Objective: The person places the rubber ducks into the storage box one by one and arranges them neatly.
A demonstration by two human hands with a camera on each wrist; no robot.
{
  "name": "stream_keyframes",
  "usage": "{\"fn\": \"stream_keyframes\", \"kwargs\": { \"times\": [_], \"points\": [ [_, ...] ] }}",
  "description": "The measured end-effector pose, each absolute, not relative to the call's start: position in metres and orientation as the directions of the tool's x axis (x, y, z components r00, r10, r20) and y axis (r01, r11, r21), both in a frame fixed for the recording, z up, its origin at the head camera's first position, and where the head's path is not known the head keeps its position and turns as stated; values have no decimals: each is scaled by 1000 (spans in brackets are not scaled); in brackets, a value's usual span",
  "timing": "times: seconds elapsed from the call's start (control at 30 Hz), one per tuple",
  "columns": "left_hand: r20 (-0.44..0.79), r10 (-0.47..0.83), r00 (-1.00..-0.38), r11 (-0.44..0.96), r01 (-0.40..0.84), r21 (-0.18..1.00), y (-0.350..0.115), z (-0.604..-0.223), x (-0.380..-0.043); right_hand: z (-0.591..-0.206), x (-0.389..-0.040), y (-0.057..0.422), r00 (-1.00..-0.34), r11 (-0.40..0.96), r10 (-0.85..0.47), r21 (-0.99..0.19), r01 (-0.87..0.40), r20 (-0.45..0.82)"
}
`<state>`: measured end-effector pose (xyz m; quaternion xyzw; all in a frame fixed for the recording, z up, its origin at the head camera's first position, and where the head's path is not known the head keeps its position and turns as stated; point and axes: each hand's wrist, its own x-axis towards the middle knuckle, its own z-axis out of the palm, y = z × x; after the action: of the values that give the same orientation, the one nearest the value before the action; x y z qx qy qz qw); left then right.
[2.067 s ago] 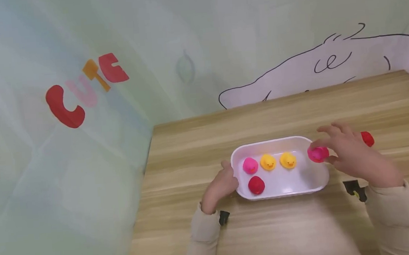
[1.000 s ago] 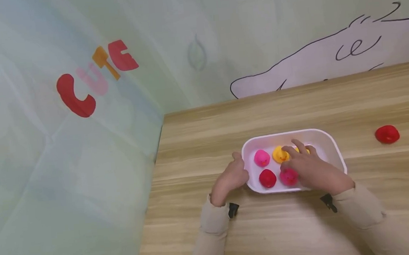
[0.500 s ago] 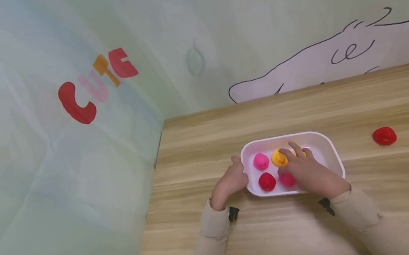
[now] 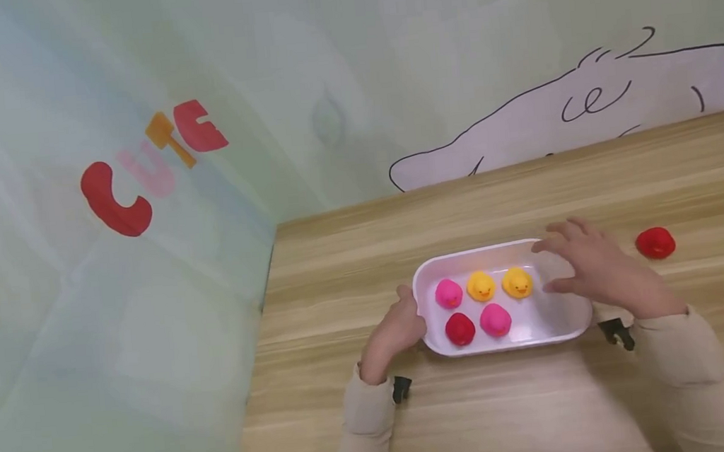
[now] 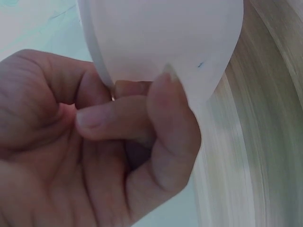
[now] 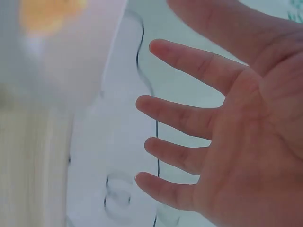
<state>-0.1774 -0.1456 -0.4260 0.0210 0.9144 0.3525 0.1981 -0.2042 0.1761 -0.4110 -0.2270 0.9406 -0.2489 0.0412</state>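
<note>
In the head view, a white tray [image 4: 535, 319] stands on the wooden table. Its far row has a pink rubber duck [image 4: 449, 293] and two yellow ducks, one yellow duck [image 4: 480, 286] beside the other yellow duck [image 4: 517, 282]. Nearer me lie a red toy [image 4: 460, 329] and a second pink duck [image 4: 496, 320]. My left hand [image 4: 397, 328] grips the tray's left end, fingers curled at the rim [image 5: 94, 52] in the left wrist view. Over the tray's right end is my right hand [image 4: 602, 271], holding nothing; the right wrist view shows its fingers [image 6: 180, 113] spread.
Another red toy [image 4: 655, 243] lies on the table [image 4: 339, 256], right of the tray. Behind the table hangs a pale printed backdrop [image 4: 336, 58] with a line drawing. Coloured letters [image 4: 116, 199] mark the left side.
My right hand brought a pink duck into the tray, set it beside the red toy, let go and drew back to the right. The left hand stays at the tray's left end.
</note>
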Motion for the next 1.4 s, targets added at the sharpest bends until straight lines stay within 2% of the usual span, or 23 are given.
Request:
{"fn": "stream_keyframes", "kwargs": {
  "times": [0.13, 0.43, 0.6, 0.67, 0.83, 1.07, 1.2, 1.4],
  "points": [
    [-360, 172, -917, 739, -121, 663, -146, -426, -178, -412, -214, 214, -919, 782, -392, -508, -360, 48],
    [-335, 184, -924, 701, -116, 704, -153, -424, -173, -437, -234, 281, -932, 757, -341, -553, -349, 121],
    [-323, 194, -926, 697, -102, 709, -156, -424, -169, -458, -238, 307, -916, 755, -340, -519, -401, 212],
    [-321, 195, -927, 697, -100, 710, -157, -424, -168, -466, -241, 312, -908, 748, -346, -514, -420, 237],
    [-310, 203, -929, 692, -88, 717, -158, -426, -165, -478, -247, 318, -938, 756, -310, -558, -343, 157],
    [-289, 219, -932, 686, -64, 725, -153, -431, -166, -479, -245, 326, -967, 769, -244, -593, -240, 76],
    [-274, 225, -935, 684, -48, 728, -151, -431, -169, -476, -245, 329, -968, 772, -244, -593, -230, 58],
    [-279, 234, -931, 692, -42, 721, -147, -429, -174, -467, -238, 325, -941, 767, -281, -546, -337, 188]
  ]
}}
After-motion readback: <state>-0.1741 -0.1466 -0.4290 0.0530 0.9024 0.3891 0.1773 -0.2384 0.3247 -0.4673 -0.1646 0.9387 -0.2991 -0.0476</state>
